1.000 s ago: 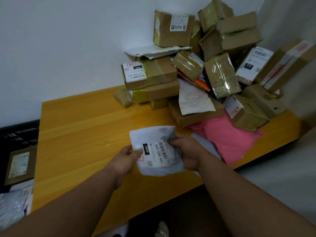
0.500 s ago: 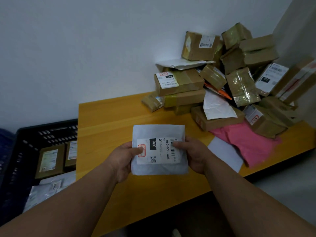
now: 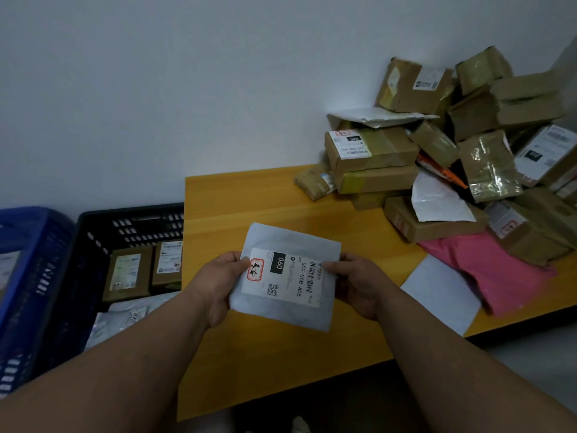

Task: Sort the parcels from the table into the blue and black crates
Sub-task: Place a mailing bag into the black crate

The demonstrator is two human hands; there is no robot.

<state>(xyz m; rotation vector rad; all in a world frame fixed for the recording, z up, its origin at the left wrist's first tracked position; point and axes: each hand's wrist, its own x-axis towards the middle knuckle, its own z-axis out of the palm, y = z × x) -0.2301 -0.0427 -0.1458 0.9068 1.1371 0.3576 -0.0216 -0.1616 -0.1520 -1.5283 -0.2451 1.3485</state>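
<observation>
A: What has moved since the earlier frame?

B: From the head camera, the view has swung left, so the blue crate (image 3: 22,276) now shows beside the black crate (image 3: 93,260). The white envelope (image 3: 285,276) is held flatter, label up, reading 060.

A: How do the hands stand?

B: The left hand (image 3: 218,282) pinches the envelope's left edge, thumb on the label; the right hand (image 3: 356,282) pinches the right edge. The envelope hangs over the worktop (image 3: 249,195), near its front edge.

A: Room to move?

B: The worktop's left half is bare wood right up to the left edge, which the black crate adjoins. That crate holds two brown boxes (image 3: 143,270) and pale bags. The parcel pile (image 3: 437,157) crowds the far right corner against the wall, with a pink bag (image 3: 487,270) and a white sheet (image 3: 443,292) near the front edge.
</observation>
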